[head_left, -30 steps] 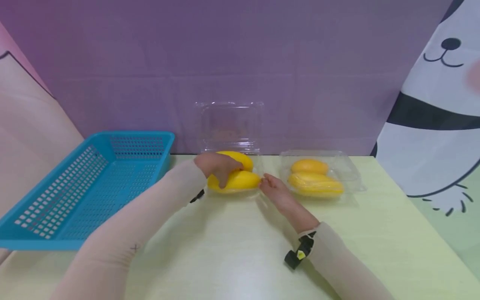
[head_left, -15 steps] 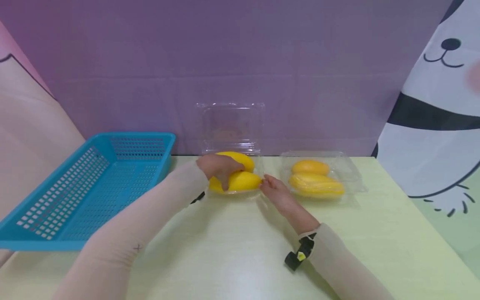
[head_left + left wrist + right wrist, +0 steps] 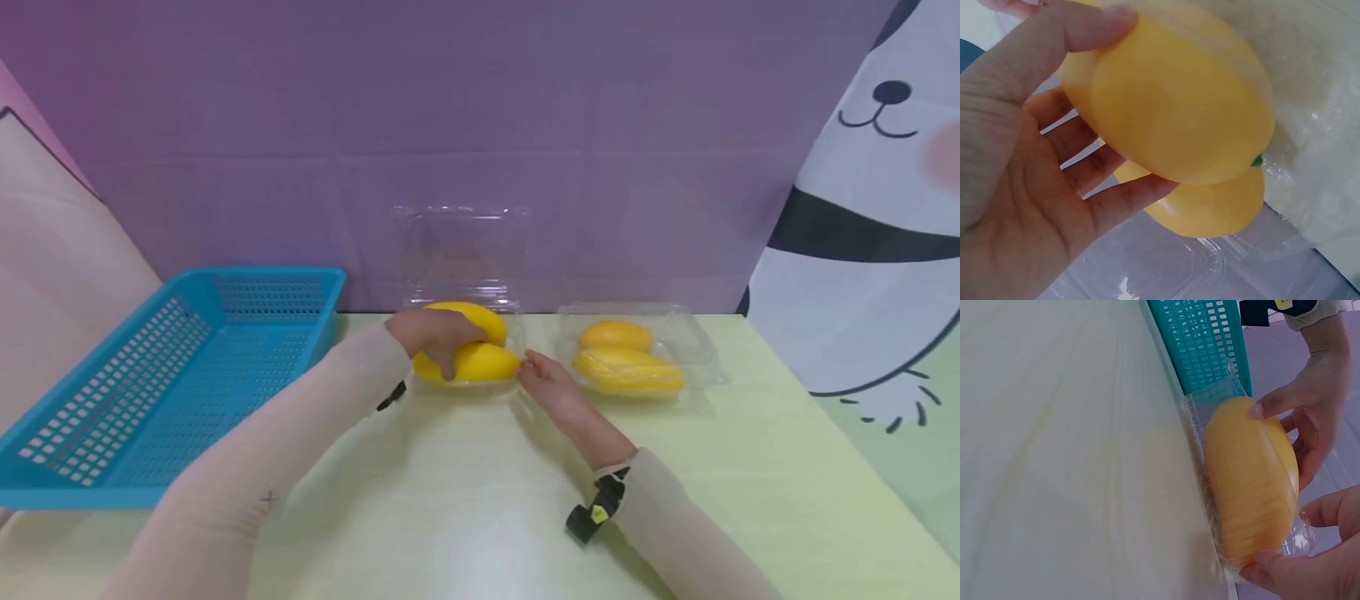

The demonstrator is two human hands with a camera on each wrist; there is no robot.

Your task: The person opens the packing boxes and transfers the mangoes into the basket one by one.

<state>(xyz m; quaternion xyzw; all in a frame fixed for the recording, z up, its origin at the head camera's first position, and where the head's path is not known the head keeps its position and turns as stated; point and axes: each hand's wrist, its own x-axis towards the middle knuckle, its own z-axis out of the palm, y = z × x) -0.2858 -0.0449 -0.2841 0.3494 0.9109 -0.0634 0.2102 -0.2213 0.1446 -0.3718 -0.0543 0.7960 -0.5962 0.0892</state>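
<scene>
In the head view, two yellow mangoes lie in a clear plastic clamshell box whose lid (image 3: 465, 242) stands raised behind them. My left hand (image 3: 442, 333) grips the front mango (image 3: 487, 363); its thumb lies over the near side and its fingers reach between it and the rear mango (image 3: 480, 318). A small green stem tip shows on the held mango (image 3: 1179, 100) in the left wrist view. At the box's right end, my right hand (image 3: 546, 377) holds the box edge. The right wrist view has its thumb by the mango's end and a finger at the box's rim (image 3: 1300, 537).
To the right sits a second clear box (image 3: 693, 342) with a yellow mango (image 3: 630, 372) and a more orange one (image 3: 617, 335) in it. A blue perforated basket (image 3: 322, 333) stands at the left. Behind the table (image 3: 465, 483) hangs a purple cloth (image 3: 465, 108).
The whole head view shifts slightly. Both hands, the mangoes and the boxes otherwise keep their places.
</scene>
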